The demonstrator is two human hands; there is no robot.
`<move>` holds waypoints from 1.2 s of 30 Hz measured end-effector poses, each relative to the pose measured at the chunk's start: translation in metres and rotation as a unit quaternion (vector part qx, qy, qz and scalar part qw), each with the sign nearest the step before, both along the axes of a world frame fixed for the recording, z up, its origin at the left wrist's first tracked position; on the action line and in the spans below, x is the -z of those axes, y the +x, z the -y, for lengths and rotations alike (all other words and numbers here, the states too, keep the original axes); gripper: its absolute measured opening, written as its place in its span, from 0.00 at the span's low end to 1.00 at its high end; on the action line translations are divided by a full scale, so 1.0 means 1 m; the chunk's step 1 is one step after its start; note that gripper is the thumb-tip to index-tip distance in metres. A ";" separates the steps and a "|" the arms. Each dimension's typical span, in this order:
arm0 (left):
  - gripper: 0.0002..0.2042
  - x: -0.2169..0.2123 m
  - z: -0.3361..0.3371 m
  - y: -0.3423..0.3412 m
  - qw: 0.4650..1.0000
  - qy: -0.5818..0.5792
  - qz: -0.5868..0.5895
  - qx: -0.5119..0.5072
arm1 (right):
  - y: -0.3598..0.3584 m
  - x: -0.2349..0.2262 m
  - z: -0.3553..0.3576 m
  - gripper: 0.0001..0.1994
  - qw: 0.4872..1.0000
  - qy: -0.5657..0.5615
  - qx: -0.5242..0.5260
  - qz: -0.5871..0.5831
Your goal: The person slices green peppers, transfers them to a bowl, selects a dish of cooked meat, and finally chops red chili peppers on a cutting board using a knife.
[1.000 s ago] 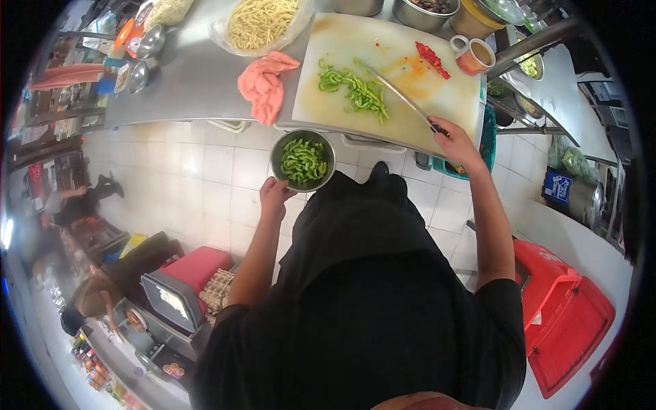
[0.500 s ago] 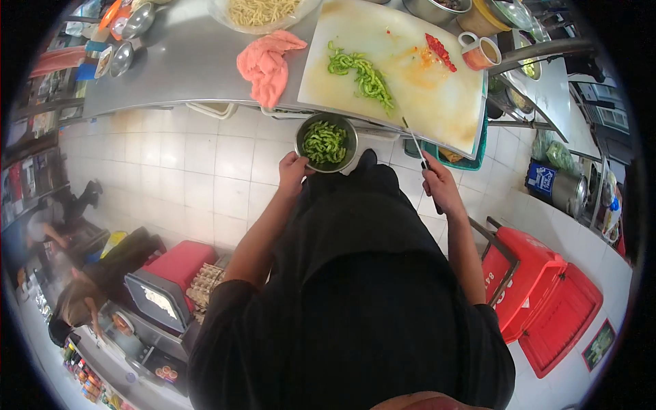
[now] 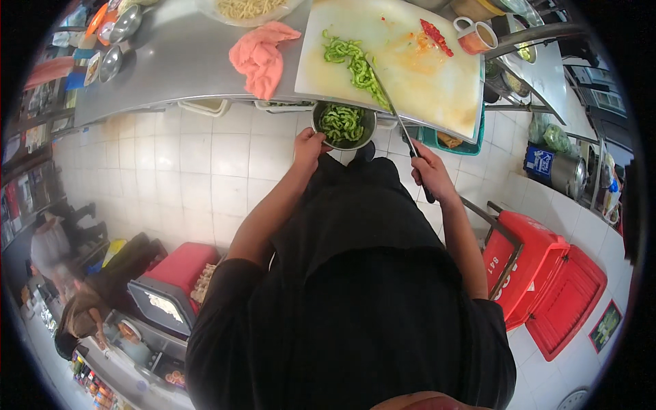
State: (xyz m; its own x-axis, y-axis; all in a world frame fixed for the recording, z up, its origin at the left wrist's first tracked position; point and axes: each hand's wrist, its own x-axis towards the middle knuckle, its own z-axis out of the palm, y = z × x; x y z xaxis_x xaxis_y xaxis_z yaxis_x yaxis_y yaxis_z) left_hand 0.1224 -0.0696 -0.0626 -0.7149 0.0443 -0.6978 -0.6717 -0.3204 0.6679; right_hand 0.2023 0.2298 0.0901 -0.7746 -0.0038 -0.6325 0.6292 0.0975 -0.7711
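My left hand [image 3: 308, 147] grips the rim of a small steel bowl [image 3: 344, 126] of chopped green vegetable, held just below the front edge of a white cutting board [image 3: 424, 82]. My right hand [image 3: 428, 169] is shut on the handle of a long knife [image 3: 391, 106], whose blade lies across the board next to a row of green slices [image 3: 352, 60]. A few red chilli pieces [image 3: 433, 34] lie at the board's far side.
A pink cloth [image 3: 261, 58] lies on the steel counter [image 3: 178, 65] left of the board. A cup [image 3: 473, 37] stands at the board's far right. A bowl of noodles [image 3: 246, 7] sits behind. Red crates [image 3: 547, 280] stand on the tiled floor at right.
My view has dropped nearer the counter edge. The bowl stays under the board's edge in my left hand, and the knife blade has swung onto the board toward the green slices.
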 end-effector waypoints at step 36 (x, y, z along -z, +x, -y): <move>0.01 0.004 0.019 -0.007 0.999 0.007 0.015 -0.037 | -0.054 -0.005 -0.011 0.26 0.986 0.114 -0.119 -0.017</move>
